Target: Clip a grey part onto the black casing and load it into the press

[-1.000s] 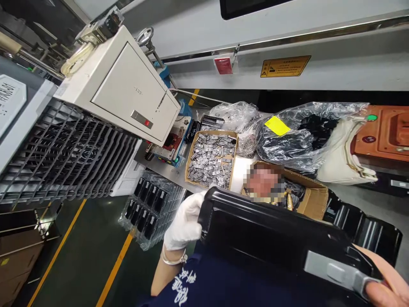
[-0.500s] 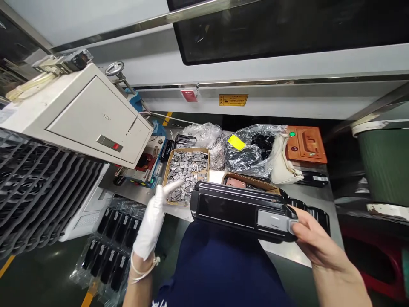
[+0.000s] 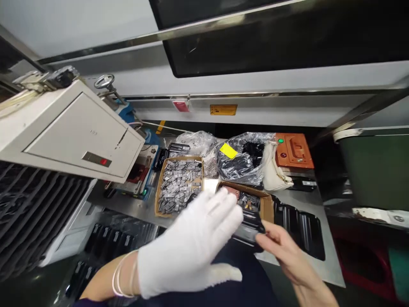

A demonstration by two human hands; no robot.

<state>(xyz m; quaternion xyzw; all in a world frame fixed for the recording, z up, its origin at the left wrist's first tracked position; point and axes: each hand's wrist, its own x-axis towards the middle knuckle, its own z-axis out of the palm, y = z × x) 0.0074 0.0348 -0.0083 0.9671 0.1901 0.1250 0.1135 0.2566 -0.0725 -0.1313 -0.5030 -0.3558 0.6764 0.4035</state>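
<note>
My right hand [image 3: 286,251], bare, grips the end of a glossy black plastic case [image 3: 251,221] between thumb and fingers, beside its grey latch-like panel. In a white glove, my left hand [image 3: 188,243] is stretched flat across the case and hides most of it. Whether the palm touches the case I cannot tell. Just beyond stands a cardboard box [image 3: 266,207] with a pinkish block and small dark parts inside. To its left, a shallow carton [image 3: 157,204] is filled with small grey metal pieces.
Black molded parts [image 3: 309,238] lie on the metal table [image 3: 330,266] at right. Behind are a plastic-wrapped bundle [image 3: 234,170], a white pouch [image 3: 273,170] and an orange box [image 3: 294,149]. At left are a white cabinet [image 3: 76,136] and racks; more black parts [image 3: 110,238] lie below.
My left hand has swung right from beside the carton to lie over the black case. My right hand has drawn the case slightly left, still gripping it. The view has shifted a little.
</note>
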